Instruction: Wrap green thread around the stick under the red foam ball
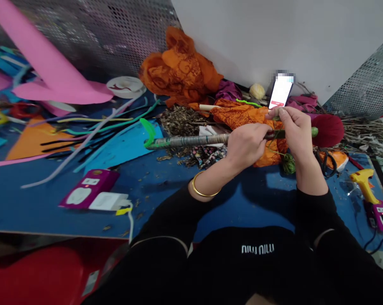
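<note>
Currently, a blue table (20,214) is stretching across the view, with a white panel (274,38) and perforated metal sheeting (83,25) rising behind it. A pink cone-shaped hat (47,53) is standing at the far left, and crumpled orange patterned cloth (185,67) is lying against the panel, with more of it spreading beneath the hands.

Over the middle of the table, slightly right of centre, a long wrapped stick (194,141) is running crosswise. The left hand (247,144) is curling its fingers around the stick, knuckles up. The right hand (296,131) is bringing thumb and forefinger together in a pinch just above; I cannot tell what the fingertips are gripping, or whether its other fingers are touching the stick.

A dark red ball (328,130) is sitting just right of the right hand. Farther right, a yellow glue gun (364,184) is resting beside a purple power strip, while another purple power strip (107,180) is lying at the left with a white charger (107,201) adjoining it. A phone (281,91) is leaning, screen lit, beyond the hands. Green yarn (287,164) is bunching just below the right hand, a green pipe cleaner (152,132) is curving at the stick's left end, and a gold bangle (195,186) is circling the left wrist.
</note>
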The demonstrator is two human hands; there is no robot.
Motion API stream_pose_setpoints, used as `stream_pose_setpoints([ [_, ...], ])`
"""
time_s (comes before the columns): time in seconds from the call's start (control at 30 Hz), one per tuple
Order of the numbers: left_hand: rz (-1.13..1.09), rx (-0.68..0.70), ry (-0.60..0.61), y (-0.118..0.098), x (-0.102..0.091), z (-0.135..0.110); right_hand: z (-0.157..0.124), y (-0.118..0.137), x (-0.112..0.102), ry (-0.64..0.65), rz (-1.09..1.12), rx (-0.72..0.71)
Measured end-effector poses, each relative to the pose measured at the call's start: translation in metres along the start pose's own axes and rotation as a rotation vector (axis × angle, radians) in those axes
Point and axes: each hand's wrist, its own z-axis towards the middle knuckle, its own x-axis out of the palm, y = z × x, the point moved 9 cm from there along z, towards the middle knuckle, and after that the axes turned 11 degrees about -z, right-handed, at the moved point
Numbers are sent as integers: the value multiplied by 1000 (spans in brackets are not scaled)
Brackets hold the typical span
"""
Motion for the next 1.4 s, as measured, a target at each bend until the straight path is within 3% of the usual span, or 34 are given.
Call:
stream_pose_setpoints([
  [0.27,-15,14,-29,-1,-4,-2,1,-2,-4,-27,3,15],
  [0.63,97,253,-48,-13,1,-7,3,-6,-5,-4,-110,23],
  [0.9,157,285,-78,-13,0,-8,3,-6,-3,47,-30,24],
  [1.03,89,253,-107,-6,-13,-3,2,3,-28,4,157,62],
  [1.2,10,201,-177,7,-37,3,0,-11,-77,-80,257,305],
  [1.3,-4,187,-201,13,-49,5,3,-16,-107,-160,241,282],
  [1.4,-9,174,-146,19,-53,7,4,-22,-134,-305,169,206],
])
